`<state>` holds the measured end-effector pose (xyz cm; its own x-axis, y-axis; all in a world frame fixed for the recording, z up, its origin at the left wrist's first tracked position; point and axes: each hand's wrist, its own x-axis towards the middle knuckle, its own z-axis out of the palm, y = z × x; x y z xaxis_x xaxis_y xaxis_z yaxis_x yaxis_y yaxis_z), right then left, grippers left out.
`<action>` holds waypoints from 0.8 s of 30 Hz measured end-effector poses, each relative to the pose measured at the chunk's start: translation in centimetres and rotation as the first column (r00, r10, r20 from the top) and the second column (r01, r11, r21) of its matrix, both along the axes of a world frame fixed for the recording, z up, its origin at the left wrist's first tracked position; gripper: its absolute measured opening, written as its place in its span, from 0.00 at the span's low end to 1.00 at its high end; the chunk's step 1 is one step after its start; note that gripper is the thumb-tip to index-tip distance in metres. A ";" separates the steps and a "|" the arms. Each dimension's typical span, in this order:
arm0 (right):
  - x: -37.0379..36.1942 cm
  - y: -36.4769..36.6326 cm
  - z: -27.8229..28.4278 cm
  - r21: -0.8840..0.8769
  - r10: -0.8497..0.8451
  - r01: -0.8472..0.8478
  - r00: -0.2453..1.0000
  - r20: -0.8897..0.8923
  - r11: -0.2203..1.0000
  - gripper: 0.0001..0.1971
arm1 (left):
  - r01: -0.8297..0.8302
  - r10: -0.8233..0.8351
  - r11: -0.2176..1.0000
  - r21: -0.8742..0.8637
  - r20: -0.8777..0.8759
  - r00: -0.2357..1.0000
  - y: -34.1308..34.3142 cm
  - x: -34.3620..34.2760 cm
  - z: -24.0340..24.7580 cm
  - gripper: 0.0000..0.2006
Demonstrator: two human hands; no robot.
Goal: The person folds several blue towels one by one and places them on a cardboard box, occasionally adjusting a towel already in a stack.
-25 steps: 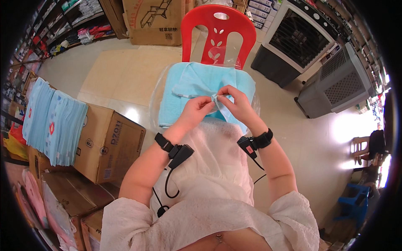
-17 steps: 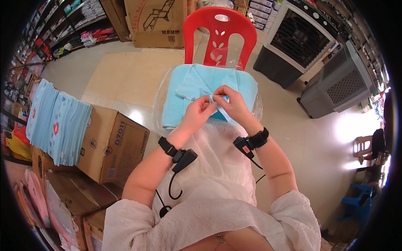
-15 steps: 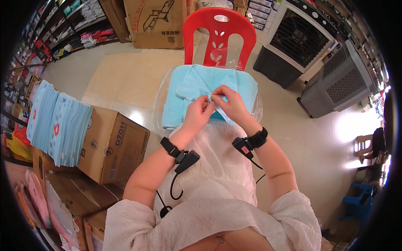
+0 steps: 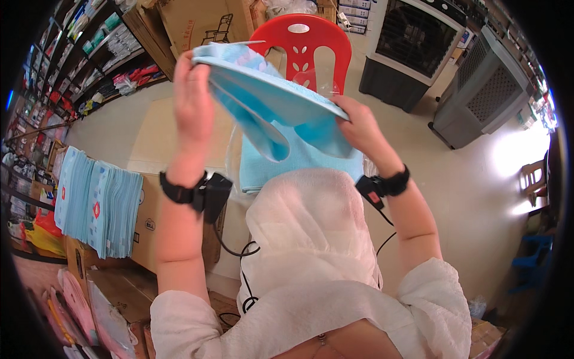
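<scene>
A light-blue towel (image 4: 281,96) is stretched in the air between my hands, its edge slanting down to the right and its lower part sagging in a loop. My left hand (image 4: 194,99), higher up, grips its left corner. Lower and to the right, my right hand (image 4: 362,127) pinches the other end of the edge. Beneath it, more folded light-blue towels (image 4: 257,170) lie in front of me at the red plastic chair (image 4: 281,30), with clear plastic film around them. Black straps with small devices sit on both wrists.
On a cardboard box (image 4: 143,233) at the left stands a stack of folded blue towels (image 4: 98,203). Two air coolers (image 4: 412,48) are at the back right. Stocked shelves (image 4: 113,45) line the far left, and a large carton (image 4: 197,24) stands behind the chair.
The towel has been lifted off the pile and spread out. My left hand moved up and to the left, my right hand outward to the right, so they are now far apart.
</scene>
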<state>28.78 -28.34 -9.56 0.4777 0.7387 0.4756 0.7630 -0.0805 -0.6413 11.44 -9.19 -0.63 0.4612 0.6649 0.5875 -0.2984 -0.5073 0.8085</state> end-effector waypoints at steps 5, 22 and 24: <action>-0.1 -8.5 3.3 -0.178 0.213 -0.263 0.942 -0.261 0.948 0.11 | 0.613 -0.631 0.761 -0.210 -0.025 0.775 -2.7 -5.9 1.4 0.13; 0.9 -4.0 -6.0 -0.376 0.211 -0.398 0.868 -0.450 0.837 0.07 | 0.578 -0.977 0.131 -0.805 -0.205 -0.064 -10.0 -14.1 -13.2 0.18; -0.7 -0.3 -6.6 -0.340 0.394 -0.529 0.831 -0.393 0.778 0.07 | 0.586 -0.971 0.137 -0.799 -0.224 -0.078 -10.0 -14.2 -13.5 0.19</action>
<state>28.12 -28.69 -16.14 0.0878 0.9956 -0.0324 0.5662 -0.0766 -0.8207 -2.74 -19.20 -14.13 0.8272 -0.4709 -0.3067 0.3787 0.0639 0.9233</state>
